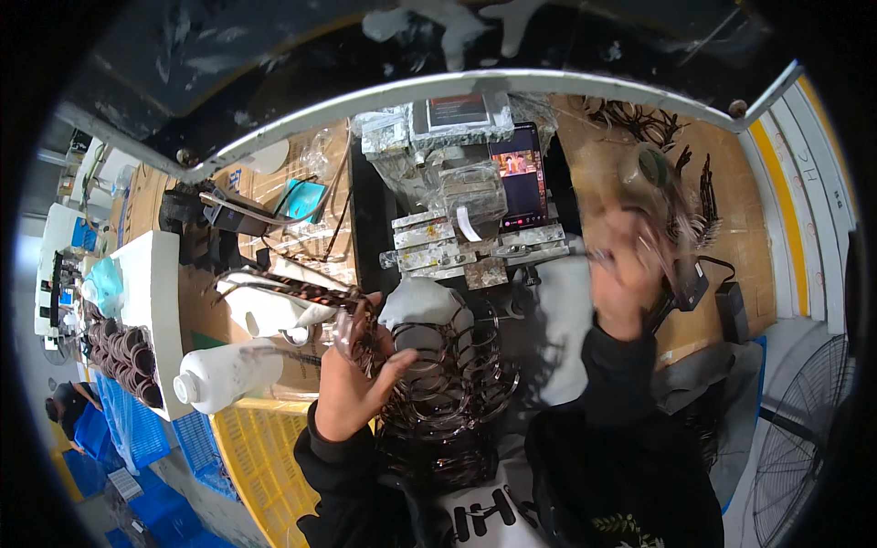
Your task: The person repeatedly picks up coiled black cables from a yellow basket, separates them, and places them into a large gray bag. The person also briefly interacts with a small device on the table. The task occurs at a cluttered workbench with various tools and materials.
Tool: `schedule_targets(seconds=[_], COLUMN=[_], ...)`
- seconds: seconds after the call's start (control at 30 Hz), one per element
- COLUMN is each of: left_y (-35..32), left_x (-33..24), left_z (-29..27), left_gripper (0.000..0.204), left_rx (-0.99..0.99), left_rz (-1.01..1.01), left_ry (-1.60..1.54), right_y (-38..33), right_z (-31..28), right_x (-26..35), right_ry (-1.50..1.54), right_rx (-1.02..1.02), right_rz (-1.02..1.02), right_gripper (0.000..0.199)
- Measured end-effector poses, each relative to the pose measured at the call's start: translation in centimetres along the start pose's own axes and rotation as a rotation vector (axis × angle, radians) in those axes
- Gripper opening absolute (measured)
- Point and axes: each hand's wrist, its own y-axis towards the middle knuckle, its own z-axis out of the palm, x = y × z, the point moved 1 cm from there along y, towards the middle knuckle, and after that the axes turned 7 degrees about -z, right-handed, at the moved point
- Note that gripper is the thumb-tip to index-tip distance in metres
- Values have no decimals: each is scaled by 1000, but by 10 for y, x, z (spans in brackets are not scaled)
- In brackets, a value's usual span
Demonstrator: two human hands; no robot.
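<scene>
While the left hand (352,384) pinches a thin brown spectacle frame (352,333) above the frame pile (448,384), the blurred right hand (630,274) has an unreadable grip; frames look light, springy and breakable, best held at the rim.

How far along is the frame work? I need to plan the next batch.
Hard to say what's done. In hand: the left hand holds a brown glasses frame; the right hand is raised and blurred. Left: a big pile of frames in front, and more frames on the cardboard.
</scene>
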Motion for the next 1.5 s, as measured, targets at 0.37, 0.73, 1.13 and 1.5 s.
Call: schedule_targets(seconds=[0.37, 0.73, 1.13, 1.5], left_y=[-4, 8, -5, 3], left_x=[1, -21, -32, -13], left_z=[2, -1, 7, 4], left_gripper=[87, 98, 42, 38], left_rx=[-271, -32, -132, -404], left_rz=[79, 67, 277, 186], left_ry=[-528, -911, -761, -689], right_y=[29, -20, -52, -22], right_z=[42, 56, 20, -19], right_x=[-61, -6, 46, 44], right_ry=[-7, -187, -484, -264], right_rx=[-45, 182, 1014, 243], right_rz=[135, -409, 205, -284], right_gripper=[9, 12, 15, 11])
